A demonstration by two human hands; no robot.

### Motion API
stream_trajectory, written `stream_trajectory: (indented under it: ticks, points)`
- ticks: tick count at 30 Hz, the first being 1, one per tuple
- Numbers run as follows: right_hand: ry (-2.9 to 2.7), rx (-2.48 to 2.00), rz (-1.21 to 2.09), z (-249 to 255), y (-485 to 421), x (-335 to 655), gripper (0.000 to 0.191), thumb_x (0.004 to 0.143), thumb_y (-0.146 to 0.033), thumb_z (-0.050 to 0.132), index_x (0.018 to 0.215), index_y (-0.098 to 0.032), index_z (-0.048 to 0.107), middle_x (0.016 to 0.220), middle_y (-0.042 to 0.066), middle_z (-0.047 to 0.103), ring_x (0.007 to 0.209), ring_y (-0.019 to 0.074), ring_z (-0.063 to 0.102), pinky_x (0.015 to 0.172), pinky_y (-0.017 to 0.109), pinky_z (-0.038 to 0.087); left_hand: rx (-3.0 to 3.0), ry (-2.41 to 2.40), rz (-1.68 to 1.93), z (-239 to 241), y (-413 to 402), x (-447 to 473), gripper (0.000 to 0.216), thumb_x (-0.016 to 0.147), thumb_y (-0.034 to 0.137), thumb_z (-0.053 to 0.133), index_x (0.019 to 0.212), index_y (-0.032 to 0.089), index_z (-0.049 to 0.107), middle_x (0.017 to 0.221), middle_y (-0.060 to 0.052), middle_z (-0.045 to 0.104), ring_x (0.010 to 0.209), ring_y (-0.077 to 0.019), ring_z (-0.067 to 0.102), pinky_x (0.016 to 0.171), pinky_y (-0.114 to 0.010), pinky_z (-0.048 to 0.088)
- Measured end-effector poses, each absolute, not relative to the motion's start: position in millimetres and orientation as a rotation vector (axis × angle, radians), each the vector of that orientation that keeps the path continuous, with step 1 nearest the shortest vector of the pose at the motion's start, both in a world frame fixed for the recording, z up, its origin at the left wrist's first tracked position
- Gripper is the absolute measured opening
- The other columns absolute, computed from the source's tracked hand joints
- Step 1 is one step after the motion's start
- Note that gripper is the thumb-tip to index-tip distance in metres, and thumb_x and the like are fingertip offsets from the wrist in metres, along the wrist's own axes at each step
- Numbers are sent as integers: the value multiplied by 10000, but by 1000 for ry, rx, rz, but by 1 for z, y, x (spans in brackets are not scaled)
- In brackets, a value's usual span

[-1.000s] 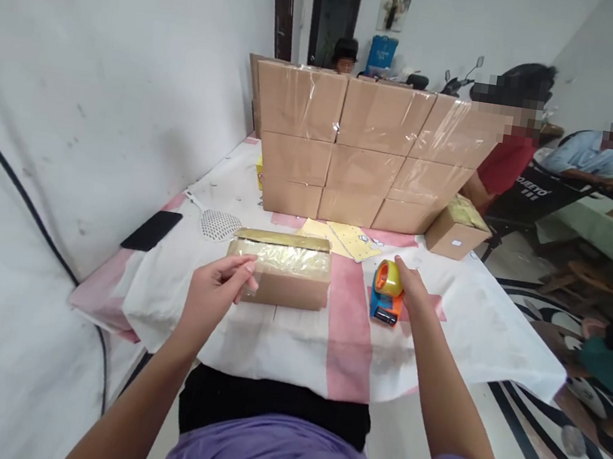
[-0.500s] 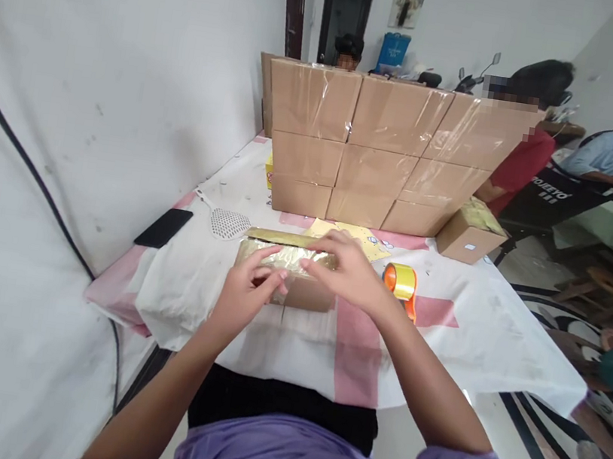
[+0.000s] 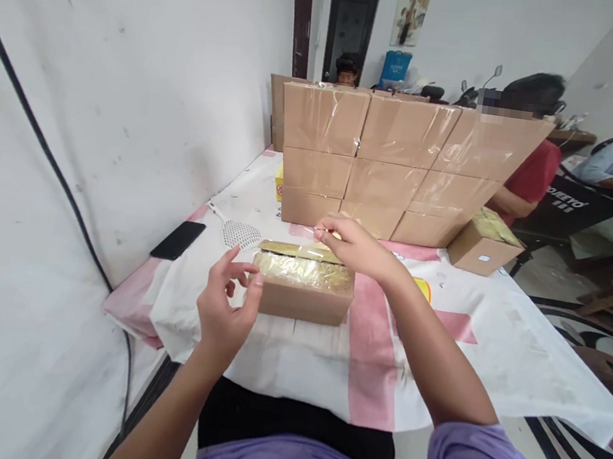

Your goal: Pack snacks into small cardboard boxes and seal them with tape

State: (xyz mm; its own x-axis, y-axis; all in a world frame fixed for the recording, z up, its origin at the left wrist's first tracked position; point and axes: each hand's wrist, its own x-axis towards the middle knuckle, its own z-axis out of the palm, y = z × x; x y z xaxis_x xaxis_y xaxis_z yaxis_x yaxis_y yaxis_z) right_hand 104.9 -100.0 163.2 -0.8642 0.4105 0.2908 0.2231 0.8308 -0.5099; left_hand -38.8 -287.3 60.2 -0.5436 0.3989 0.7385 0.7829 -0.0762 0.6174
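Note:
A small brown cardboard box (image 3: 304, 302) lies in front of me, its top covered with shiny, yellowish clear tape (image 3: 304, 271). Along its back edge a narrow strip of flap stands up. My left hand (image 3: 230, 291) is at the box's left end, fingers curved and apart, with nothing visible in them. Above the back right of the box, my right hand (image 3: 351, 245) has thumb and fingers pinched together. A thin sliver shows at its fingertips, too small to name. The yellow and orange tape dispenser (image 3: 423, 289) is partly hidden behind my right forearm.
Stacked cardboard boxes (image 3: 387, 184) stand like a wall at the back of the table. A single box (image 3: 485, 245) is to their right. On the left lie a white fly swatter (image 3: 241, 234) and a black phone (image 3: 177, 240). Other people sit beyond the table.
My right hand has lifted off the box top and moved up and back, now pinched. My left hand has drawn off to the box's left end. The view has tilted slightly.

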Motion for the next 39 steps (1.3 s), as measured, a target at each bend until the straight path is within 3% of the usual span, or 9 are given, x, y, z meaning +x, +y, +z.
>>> stream_trajectory:
  ticks: [3,6,11,16,21,25,31,35,39]
  points:
    - [-2741,-447,672,158,-88,88,262,987,-295,445,833,-197,634,894,34,667,968,218,543,906,351,330,-1491,-1627,-1398,52,-268,-44,409,892,241,630,1295,180,601,1140,-127,746,1027,-248,693,851,-381,495]
    - [-2893,-549,542,141,-82,67,241,952,-286,518,773,-190,647,820,34,675,859,201,565,802,316,350,-1741,-1579,-1117,38,-248,-46,263,911,226,633,1165,230,697,1139,-71,775,1115,-259,691,997,-431,395]
    - [-3001,-755,278,111,-79,45,265,919,-334,627,714,-174,678,898,118,705,962,273,597,811,348,378,-1728,-1598,-1140,12,-234,-41,185,901,186,648,1052,242,740,1044,-23,802,986,-219,723,935,-398,393]
    - [-2721,-1144,-75,103,-29,55,283,913,-286,663,1115,-92,694,1235,239,658,1211,370,532,992,444,361,-1666,-1567,-1206,2,-237,-37,177,856,172,689,1012,234,743,1023,-22,804,966,-224,724,911,-384,416]
    - [-2675,-1482,3,102,80,145,255,942,-176,550,1110,-85,718,1163,215,708,1043,297,635,864,362,436,-1648,-1521,-1173,-6,-235,-42,250,848,158,699,1078,250,736,1041,-21,803,945,-230,722,914,-387,403]
    - [-2764,-1507,132,78,138,214,287,908,-109,554,1122,-115,746,1113,147,745,960,235,659,776,295,452,-1628,-1498,-1181,-12,-230,-45,255,848,170,689,1082,262,736,1011,-14,806,917,-228,716,886,-381,403]
    - [-2901,-1343,307,20,169,217,372,909,-227,618,1267,-176,702,1149,103,742,969,212,666,772,266,458,-1613,-1463,-1166,-11,-221,-47,213,850,179,675,1040,253,739,940,-19,809,856,-225,709,826,-376,406]
    - [-2983,-1215,351,2,175,201,266,840,-214,687,1094,-184,758,1123,92,743,942,202,650,764,253,411,-1603,-1456,-1160,-13,-221,-47,213,837,174,674,1022,254,742,902,-16,808,840,-226,718,810,-367,410]
    - [-3007,-1212,305,0,177,196,197,891,-149,558,897,-165,753,954,94,749,835,187,617,724,267,355,-1600,-1456,-1149,-15,-223,-47,235,822,172,676,1023,270,750,891,-9,809,810,-223,726,790,-354,420]
